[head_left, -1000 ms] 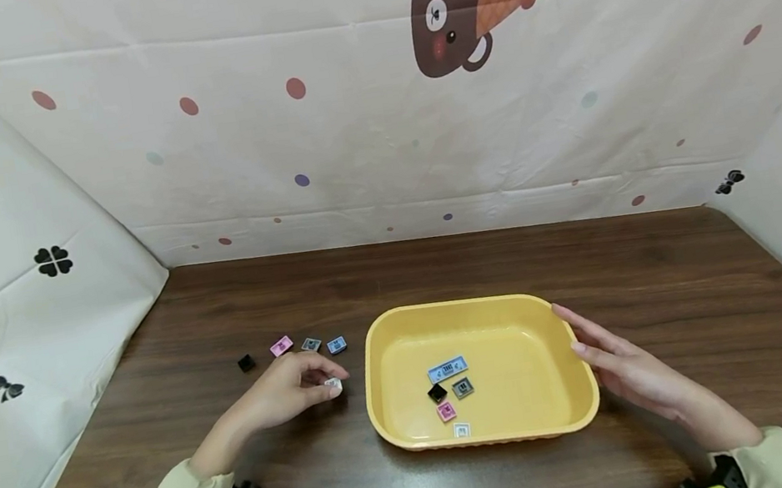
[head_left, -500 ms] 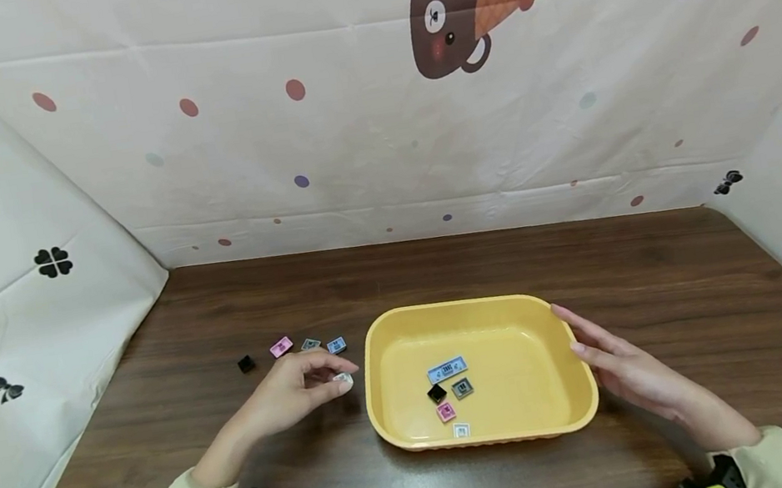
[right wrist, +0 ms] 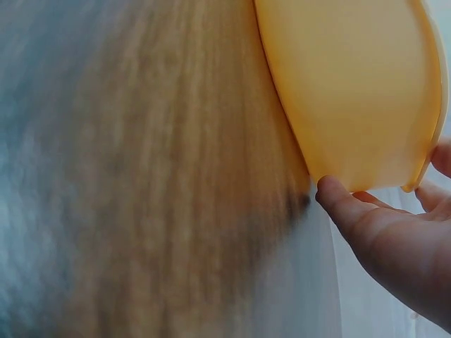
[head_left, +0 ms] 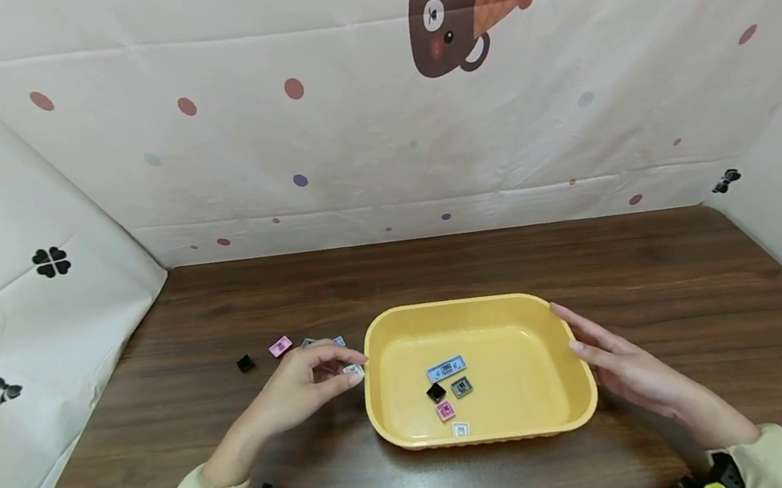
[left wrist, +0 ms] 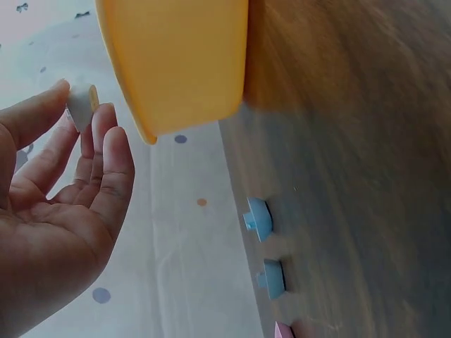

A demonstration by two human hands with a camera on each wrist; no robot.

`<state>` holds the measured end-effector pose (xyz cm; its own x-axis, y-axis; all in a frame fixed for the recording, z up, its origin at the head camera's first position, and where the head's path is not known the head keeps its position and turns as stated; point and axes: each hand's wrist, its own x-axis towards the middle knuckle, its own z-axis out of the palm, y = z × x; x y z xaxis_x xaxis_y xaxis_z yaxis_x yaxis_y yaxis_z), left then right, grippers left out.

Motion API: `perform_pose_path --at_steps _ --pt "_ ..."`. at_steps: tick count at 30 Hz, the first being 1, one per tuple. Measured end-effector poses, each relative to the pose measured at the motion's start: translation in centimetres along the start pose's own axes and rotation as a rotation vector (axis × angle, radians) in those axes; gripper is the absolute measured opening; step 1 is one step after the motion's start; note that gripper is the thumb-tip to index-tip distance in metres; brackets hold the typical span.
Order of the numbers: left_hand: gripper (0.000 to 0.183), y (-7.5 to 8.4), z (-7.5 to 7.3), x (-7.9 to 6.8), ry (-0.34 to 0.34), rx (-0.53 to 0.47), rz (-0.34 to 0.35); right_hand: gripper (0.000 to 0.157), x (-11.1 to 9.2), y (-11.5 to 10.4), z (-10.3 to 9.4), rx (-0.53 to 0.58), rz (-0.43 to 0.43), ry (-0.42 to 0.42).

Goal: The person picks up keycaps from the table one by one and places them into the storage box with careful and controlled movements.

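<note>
My left hand pinches a small white keycap between thumb and fingertips, right at the left rim of a yellow tray. The left wrist view shows this hand raised beside the tray's outer wall, the other fingers loosely bent. Against the tray's right end lies my right hand, its fingers fairly straight and touching the rim and wall. Inside the tray are a long blue keycap, a black keycap, a grey keycap, a pink keycap and another white keycap.
Left of the tray, a black keycap and a pink keycap lie on the dark wooden table. Beside them, a grey-blue keycap and a blue keycap are partly hidden by the left hand. Printed white sheets enclose the table.
My left hand has moved right with the white keycap, from the table over to the tray's left rim. The right hand and the tray have stayed in place.
</note>
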<state>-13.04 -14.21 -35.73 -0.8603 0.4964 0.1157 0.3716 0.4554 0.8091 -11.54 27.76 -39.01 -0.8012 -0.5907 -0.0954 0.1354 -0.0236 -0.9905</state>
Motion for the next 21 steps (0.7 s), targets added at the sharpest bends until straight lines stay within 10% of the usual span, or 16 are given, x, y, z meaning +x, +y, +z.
perform_pose_path --at_steps 21 --pt "0.018 2.5 2.3 2.6 -0.009 -0.077 0.068 0.056 0.0 -0.1 0.0 -0.009 0.024 0.015"
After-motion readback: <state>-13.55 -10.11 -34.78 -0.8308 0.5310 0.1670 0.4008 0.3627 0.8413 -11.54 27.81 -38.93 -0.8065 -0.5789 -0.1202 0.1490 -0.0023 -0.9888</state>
